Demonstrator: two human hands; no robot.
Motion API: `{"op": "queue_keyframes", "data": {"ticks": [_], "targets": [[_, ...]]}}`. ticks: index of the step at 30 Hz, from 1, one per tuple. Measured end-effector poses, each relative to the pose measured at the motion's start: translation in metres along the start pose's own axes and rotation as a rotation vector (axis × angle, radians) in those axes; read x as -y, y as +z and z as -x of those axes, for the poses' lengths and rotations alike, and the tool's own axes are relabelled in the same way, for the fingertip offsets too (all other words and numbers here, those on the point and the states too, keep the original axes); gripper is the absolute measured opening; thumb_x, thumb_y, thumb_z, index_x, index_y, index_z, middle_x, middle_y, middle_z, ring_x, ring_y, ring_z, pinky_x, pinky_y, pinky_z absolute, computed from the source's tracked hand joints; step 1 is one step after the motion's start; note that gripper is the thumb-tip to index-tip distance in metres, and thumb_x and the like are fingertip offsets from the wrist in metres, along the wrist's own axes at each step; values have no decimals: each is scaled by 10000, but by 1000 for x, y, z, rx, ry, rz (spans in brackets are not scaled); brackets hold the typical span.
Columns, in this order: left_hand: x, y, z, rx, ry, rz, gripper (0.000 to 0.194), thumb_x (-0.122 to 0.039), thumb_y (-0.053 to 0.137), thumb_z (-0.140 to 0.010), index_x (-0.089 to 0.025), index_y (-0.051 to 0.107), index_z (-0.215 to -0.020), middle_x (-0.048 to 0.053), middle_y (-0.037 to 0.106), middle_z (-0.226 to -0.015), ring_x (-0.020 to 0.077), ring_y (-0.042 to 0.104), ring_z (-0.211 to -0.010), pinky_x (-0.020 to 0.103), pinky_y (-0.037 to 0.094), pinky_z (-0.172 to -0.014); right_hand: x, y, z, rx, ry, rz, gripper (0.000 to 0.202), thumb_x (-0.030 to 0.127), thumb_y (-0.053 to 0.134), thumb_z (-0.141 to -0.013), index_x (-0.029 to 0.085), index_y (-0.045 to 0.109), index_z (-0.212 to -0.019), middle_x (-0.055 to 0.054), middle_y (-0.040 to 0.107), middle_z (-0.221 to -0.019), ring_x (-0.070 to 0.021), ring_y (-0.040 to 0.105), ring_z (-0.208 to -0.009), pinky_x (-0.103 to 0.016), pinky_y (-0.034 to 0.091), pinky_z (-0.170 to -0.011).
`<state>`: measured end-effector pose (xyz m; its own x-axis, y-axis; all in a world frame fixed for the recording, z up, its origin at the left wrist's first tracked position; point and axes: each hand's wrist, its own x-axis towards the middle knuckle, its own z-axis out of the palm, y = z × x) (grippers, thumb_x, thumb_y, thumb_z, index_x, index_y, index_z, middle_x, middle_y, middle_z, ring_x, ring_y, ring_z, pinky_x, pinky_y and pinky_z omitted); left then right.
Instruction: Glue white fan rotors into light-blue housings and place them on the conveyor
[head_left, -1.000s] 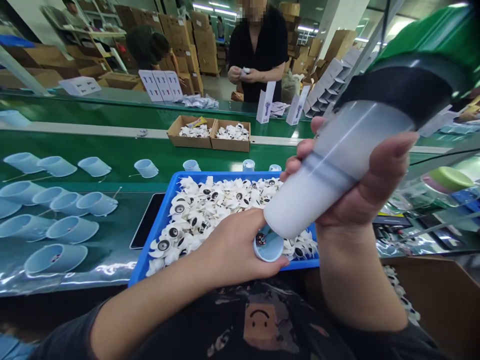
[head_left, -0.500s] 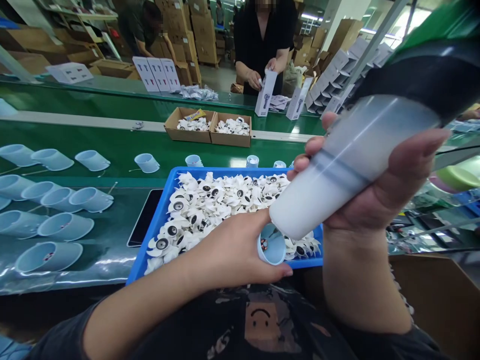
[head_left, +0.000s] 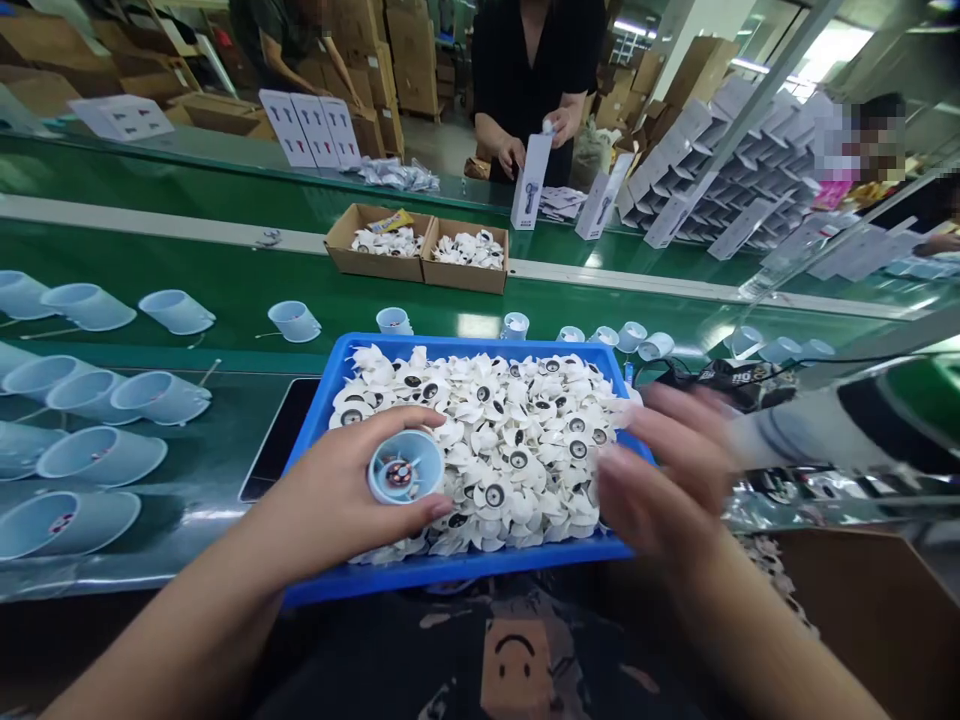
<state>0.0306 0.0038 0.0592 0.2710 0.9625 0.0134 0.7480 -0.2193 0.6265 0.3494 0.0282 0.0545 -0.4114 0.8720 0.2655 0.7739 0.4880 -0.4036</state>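
My left hand [head_left: 352, 490] is wrapped round a light blue plastic cup-shaped housing [head_left: 431, 462], its mouth turned up towards me. Inside the housing sits a small motor [head_left: 398, 473] with copper windings. My right hand [head_left: 667, 470] is smeared by motion over the right edge of the blue tray [head_left: 450, 572]. Its fingers look stretched and apart, with nothing visible in them. Just beyond that hand is a translucent white cylinder [head_left: 810, 430] with a black band and green end. White fan impellers [head_left: 517, 430] with dark hubs fill the tray beneath both hands.
More blue housings [head_left: 101, 455] lie in rows on the left, and several stand behind the tray. A dark tablet-like panel [head_left: 262, 465] lies left of the tray. Two cardboard boxes [head_left: 390, 265] hold white parts. Across the bench a person [head_left: 536, 90] handles a white carton [head_left: 530, 185].
The white cylinder has left my right hand's grasp and lies off to the right. My right hand has opened and dropped towards the tray. My left hand has moved left with the housing.
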Motion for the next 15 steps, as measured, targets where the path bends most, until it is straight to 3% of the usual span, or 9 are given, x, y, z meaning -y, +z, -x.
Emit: {"op": "queue_keyframes", "data": {"ticks": [1, 2, 3, 6, 8, 10, 15], "targets": [[-5, 1, -1, 18, 17, 11, 685, -671, 724, -685, -290, 615, -1243, 77, 682, -1255, 341, 674, -1089, 437, 573, -890, 2, 11, -20, 52, -54, 36, 398, 230, 588, -944, 417, 595, -1295, 49, 515, -1424, -297, 343, -1433, -578, 102, -1243], [-9, 2, -2, 38, 33, 20, 687, -664, 729, -687, -287, 615, -1250, 79, 682, -1253, 338, 670, -1099, 435, 570, -902, 0, 21, -39, 212, -156, 191, 472, 125, 476, -966, 357, 546, -1370, 21, 445, -1499, -275, 286, -1465, -586, 90, -1239], [-11, 1, 0, 49, 38, 24, 690, -660, 730, -691, -287, 612, -1259, 80, 682, -1252, 337, 665, -1108, 437, 565, -915, -4, 30, -58, 309, -202, 233, 511, 28, 449, -931, 299, 581, -1343, -5, 471, -1484, -256, 308, -1457, -556, 113, -1243], [-8, -4, 10, 33, -21, 34, 714, -679, 724, -683, -287, 606, -1268, 87, 685, -1241, 346, 662, -1102, 451, 562, -909, -24, 44, -98, 508, -239, 289, 450, -46, 523, -815, 223, 713, -1121, -57, 663, -1232, -246, 585, -1200, -435, 413, -1108], [-3, -7, 18, -11, -103, 48, 716, -702, 712, -676, -283, 614, -1248, 89, 687, -1236, 352, 668, -1081, 458, 561, -892, -33, 47, -110, 585, -229, 314, 374, -19, 551, -814, 207, 733, -1051, -74, 692, -1124, -243, 642, -1056, -387, 510, -956], [0, -9, 23, -42, -158, 58, 698, -701, 702, -680, -279, 622, -1231, 87, 675, -1259, 352, 668, -1076, 457, 557, -890, -37, 50, -116, 639, -205, 323, 329, 13, 566, -841, 195, 722, -1067, -80, 682, -1100, -234, 642, -1005, -382, 531, -885], [0, -4, 17, 34, -87, 28, 715, -673, 723, -675, -272, 614, -1257, 90, 635, -1332, 348, 640, -1146, 457, 532, -965, -30, 53, -125, 675, -110, 252, 303, 9, 681, -774, 157, 689, -1038, -79, 646, -1117, -230, 608, -1018, -421, 518, -908]]}}
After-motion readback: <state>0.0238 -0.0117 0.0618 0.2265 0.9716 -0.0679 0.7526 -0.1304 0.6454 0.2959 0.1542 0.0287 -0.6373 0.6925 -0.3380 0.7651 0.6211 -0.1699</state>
